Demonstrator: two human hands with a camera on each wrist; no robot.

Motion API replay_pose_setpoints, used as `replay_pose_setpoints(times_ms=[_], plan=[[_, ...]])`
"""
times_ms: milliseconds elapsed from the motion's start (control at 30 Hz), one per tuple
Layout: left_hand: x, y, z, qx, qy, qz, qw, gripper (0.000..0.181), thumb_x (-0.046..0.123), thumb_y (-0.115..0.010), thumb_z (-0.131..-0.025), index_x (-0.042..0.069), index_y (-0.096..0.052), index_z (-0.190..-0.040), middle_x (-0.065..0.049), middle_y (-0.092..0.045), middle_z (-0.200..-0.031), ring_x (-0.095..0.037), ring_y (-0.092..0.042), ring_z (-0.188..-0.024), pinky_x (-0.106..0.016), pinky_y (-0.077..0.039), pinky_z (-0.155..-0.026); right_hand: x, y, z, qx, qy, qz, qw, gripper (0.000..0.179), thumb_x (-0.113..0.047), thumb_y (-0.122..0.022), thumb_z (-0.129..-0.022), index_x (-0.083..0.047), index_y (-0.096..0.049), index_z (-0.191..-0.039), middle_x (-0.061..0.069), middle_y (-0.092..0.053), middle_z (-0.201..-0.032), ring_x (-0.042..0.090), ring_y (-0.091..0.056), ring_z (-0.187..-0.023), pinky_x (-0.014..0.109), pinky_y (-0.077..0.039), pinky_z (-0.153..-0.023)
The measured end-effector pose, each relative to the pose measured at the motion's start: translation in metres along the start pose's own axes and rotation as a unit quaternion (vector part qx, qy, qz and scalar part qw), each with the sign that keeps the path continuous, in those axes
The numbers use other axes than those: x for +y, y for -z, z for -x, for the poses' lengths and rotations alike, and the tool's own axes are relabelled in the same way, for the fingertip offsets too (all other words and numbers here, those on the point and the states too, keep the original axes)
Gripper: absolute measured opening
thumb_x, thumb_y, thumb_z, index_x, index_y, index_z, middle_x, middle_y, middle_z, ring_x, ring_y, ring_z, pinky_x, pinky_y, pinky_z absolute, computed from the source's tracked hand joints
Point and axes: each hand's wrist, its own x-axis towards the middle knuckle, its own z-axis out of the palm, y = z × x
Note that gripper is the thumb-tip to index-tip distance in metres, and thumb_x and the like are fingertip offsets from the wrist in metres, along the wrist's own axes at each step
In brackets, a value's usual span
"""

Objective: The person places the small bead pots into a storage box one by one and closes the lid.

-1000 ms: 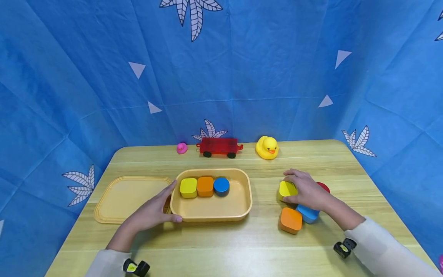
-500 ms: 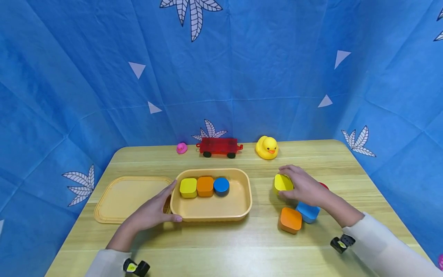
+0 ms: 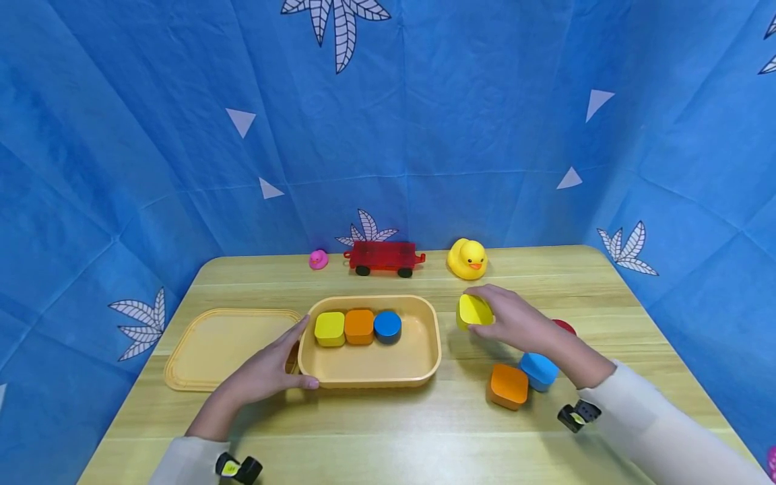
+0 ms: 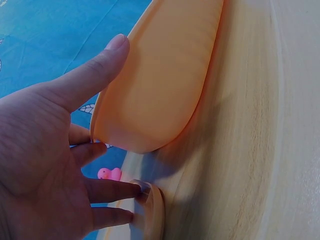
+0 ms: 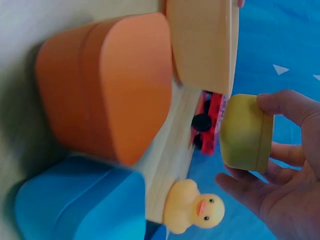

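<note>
My right hand (image 3: 515, 320) pinches a rounded yellow block (image 3: 474, 311) between thumb and fingers, held above the table right of the beige box (image 3: 376, 374). A seam runs round that block (image 5: 245, 132) in the right wrist view. Inside the box, along its back-left part, sit a yellow block (image 3: 330, 328), an orange block (image 3: 359, 326) and a round blue block (image 3: 388, 326) in a row. My left hand (image 3: 267, 370) touches the box's left end, thumb (image 4: 95, 75) along the front wall and straight fingers around the left corner, the lower ones by the lid.
Right of the box lie an orange block (image 3: 509, 385), a blue block (image 3: 539, 370) and a red piece (image 3: 565, 327) partly behind my forearm. The beige lid (image 3: 230, 343) lies left. Along the back stand a pink duck (image 3: 318, 259), a red wagon (image 3: 384, 256) and a yellow duck (image 3: 467, 259).
My right hand has lifted the yellow block from beside the other loose blocks and carried it leftward toward the box. The left hand and the box have stayed put.
</note>
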Motion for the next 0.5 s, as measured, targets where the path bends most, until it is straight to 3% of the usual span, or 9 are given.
replay_pose_setpoints(times_ms=[300,500], plan=[[-0.001,-0.001,0.000,0.001,-0.001,0.001,1.0000,0.124,0.054,-0.085,-0.080,0.015,-0.007,-0.168,-0.018,-0.015,-0.172,-0.042,-0.023,-0.155,-0.060,-0.023,-0.123,-0.015,-0.006,-0.014,0.016,0.034,-0.031,0.9988,0.068,-0.024,-0.078,-0.094,-0.002,-0.050,-0.151,0.022,-0.053,-0.147,0.039,-0.056,-0.127,0.056,-0.051,-0.104],[-0.002,-0.001,-0.001,0.000,0.001,0.002,1.0000,0.124,0.054,-0.085,-0.079,0.015,-0.008,-0.168,-0.016,-0.015,-0.172,-0.041,-0.023,-0.155,-0.060,-0.023,-0.123,-0.025,-0.012,-0.026,0.022,0.017,-0.066,0.9975,0.071,-0.026,-0.081,-0.091,-0.002,-0.049,-0.150,0.020,-0.054,-0.149,0.036,-0.057,-0.128,0.054,-0.052,-0.105]])
